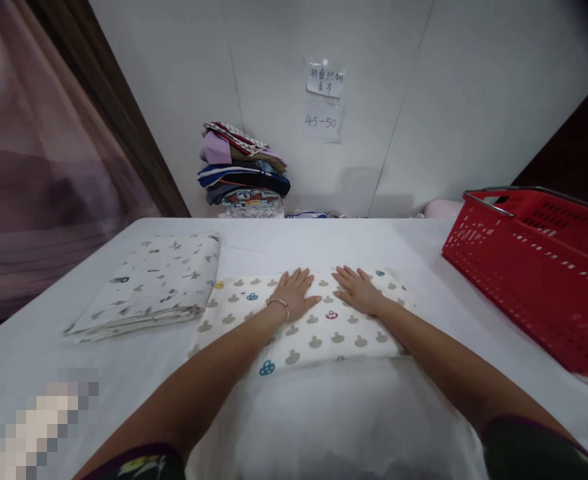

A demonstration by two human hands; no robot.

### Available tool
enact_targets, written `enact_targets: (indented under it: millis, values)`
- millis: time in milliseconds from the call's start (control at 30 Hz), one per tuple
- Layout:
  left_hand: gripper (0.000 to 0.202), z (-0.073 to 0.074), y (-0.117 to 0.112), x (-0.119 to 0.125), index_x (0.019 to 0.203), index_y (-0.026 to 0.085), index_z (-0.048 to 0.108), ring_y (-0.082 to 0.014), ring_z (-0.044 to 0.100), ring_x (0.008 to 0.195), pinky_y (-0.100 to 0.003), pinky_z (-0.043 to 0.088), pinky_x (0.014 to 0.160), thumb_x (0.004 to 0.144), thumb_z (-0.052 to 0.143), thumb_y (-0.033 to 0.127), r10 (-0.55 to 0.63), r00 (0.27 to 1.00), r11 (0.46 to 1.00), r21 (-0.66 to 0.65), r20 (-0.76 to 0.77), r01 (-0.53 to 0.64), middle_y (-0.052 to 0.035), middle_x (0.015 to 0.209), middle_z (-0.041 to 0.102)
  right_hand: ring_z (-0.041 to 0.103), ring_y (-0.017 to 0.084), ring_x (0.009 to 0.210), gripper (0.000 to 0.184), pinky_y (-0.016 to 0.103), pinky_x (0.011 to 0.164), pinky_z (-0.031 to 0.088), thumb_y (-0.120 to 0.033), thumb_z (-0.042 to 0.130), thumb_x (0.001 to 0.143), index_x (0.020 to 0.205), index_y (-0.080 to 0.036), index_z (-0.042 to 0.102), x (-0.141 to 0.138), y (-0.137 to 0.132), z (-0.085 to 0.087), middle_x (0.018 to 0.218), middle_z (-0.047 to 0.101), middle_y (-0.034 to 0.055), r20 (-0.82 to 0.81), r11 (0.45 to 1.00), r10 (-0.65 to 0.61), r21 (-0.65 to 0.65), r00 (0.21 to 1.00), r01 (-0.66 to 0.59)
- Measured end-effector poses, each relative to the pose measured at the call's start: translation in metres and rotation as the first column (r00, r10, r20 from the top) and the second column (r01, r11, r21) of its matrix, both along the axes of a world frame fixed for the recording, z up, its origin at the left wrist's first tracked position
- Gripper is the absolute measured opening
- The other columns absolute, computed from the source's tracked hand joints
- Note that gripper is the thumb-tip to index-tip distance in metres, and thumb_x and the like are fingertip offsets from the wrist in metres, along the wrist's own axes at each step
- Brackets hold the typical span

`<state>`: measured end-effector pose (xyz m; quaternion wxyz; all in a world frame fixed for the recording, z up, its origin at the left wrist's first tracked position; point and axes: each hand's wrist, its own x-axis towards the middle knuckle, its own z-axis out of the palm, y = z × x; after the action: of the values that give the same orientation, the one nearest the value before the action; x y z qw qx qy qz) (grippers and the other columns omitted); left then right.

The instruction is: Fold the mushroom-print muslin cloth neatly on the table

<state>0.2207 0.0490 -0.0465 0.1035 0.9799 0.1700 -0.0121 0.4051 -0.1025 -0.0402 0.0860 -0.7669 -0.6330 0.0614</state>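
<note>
White mushroom-print cloth (299, 341) lies directly beneath the left hand (293, 297) and right hand (359, 292), both flat, fingers spread. Uneven pressure could ruck it, I'd say, or a sideways shove jam it against the folded sprig-print cloth (161, 283) left of the left hand. Taupe mushrooms in rows, one red between the hands, blues and a yellow farther out!

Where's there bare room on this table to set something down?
Bare table shows behind the mushroom-print cloth and between it and the red basket. Crowded: the middle, where left hand and right hand lie on that cloth.
</note>
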Motion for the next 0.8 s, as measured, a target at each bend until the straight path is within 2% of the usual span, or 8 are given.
enact_targets:
  millis: [100,233,433,533,600,667,733,800]
  values:
    - [0.076,-0.004,0.003,0.003,0.142,0.021,0.025,-0.0253,0.006,0.139,-0.048,0.003,0.112,0.082,0.017,0.068,0.024,1.000,1.000,-0.002,-0.013,-0.024,-0.0025,0.152,0.012,0.010,0.024,0.138,0.066,0.049,0.109,0.009,-0.061,0.022,0.088,0.141,-0.022,0.030,-0.008,-0.003,0.007,0.150,0.016,0.0077,-0.036,0.998,-0.040,-0.054,0.999,0.038]
    - [0.075,-0.004,0.005,0.003,0.142,0.022,0.027,-0.0254,0.006,0.139,-0.048,0.003,0.112,0.082,0.018,0.067,0.023,1.000,1.000,0.018,0.005,-0.023,-0.0024,0.151,0.013,0.005,0.023,0.139,0.067,0.048,0.110,0.003,-0.062,0.022,0.087,0.142,-0.024,0.027,-0.019,-0.029,0.018,0.151,0.011,0.0054,-0.002,0.998,-0.062,0.005,0.998,0.062]
    - [0.074,-0.001,0.004,0.004,0.142,0.023,0.027,-0.0267,0.006,0.139,-0.049,0.005,0.112,0.083,0.019,0.066,0.018,1.000,1.000,0.026,0.002,-0.018,-0.0017,0.151,0.013,0.009,0.023,0.138,0.065,0.051,0.109,0.006,-0.059,0.029,0.088,0.141,-0.023,0.030,-0.010,-0.072,0.012,0.150,0.017,0.0083,-0.131,0.975,-0.220,-0.072,0.967,0.212]
    - [0.076,0.000,0.004,0.004,0.143,0.021,0.025,-0.0263,0.005,0.139,-0.049,0.004,0.112,0.083,0.016,0.067,0.014,1.000,0.999,0.030,-0.019,-0.013,-0.0024,0.151,0.012,0.014,0.022,0.138,0.061,0.049,0.109,0.010,-0.058,0.031,0.087,0.137,-0.023,0.037,-0.002,-0.085,0.011,0.148,0.022,0.0079,-0.248,0.961,-0.230,0.095,0.941,0.260]
    - [0.076,-0.001,0.004,0.004,0.143,0.021,0.024,-0.0262,0.005,0.139,-0.049,0.005,0.112,0.083,0.015,0.067,0.010,1.000,0.999,0.039,-0.008,-0.010,-0.0024,0.151,0.012,0.027,0.022,0.134,0.057,0.045,0.109,0.019,-0.056,0.033,0.087,0.129,-0.021,0.050,0.007,-0.101,0.010,0.143,0.036,0.0084,-0.319,0.877,-0.286,0.294,0.903,0.381]
    - [0.075,-0.002,0.005,0.004,0.143,0.022,0.025,-0.0267,0.006,0.139,-0.049,0.005,0.112,0.083,0.015,0.067,0.007,1.000,0.999,0.050,0.011,-0.008,-0.0020,0.151,0.014,0.045,0.023,0.122,0.054,0.042,0.104,0.031,-0.056,0.037,0.084,0.115,-0.019,0.061,0.020,-0.125,0.007,0.129,0.053,0.0106,-0.423,0.696,-0.399,0.437,0.813,0.569]
    - [0.075,-0.004,0.006,0.005,0.143,0.023,0.026,-0.0269,0.007,0.139,-0.049,0.006,0.112,0.083,0.016,0.067,0.008,1.000,0.998,0.060,0.017,-0.009,-0.0014,0.151,0.014,0.056,0.024,0.107,0.054,0.042,0.096,0.040,-0.057,0.040,0.081,0.106,-0.016,0.065,0.031,-0.152,0.003,0.113,0.063,0.0123,-0.541,0.494,-0.502,0.461,0.675,0.737]
    - [0.076,-0.006,0.007,0.006,0.143,0.023,0.026,-0.0265,0.006,0.139,-0.048,0.005,0.112,0.082,0.016,0.067,0.014,1.000,0.997,0.072,0.013,-0.015,-0.0012,0.151,0.013,0.058,0.025,0.103,0.056,0.043,0.093,0.042,-0.057,0.040,0.081,0.107,-0.013,0.064,0.035,-0.173,0.001,0.109,0.065,0.0132,-0.587,0.363,-0.562,0.458,0.583,0.812]
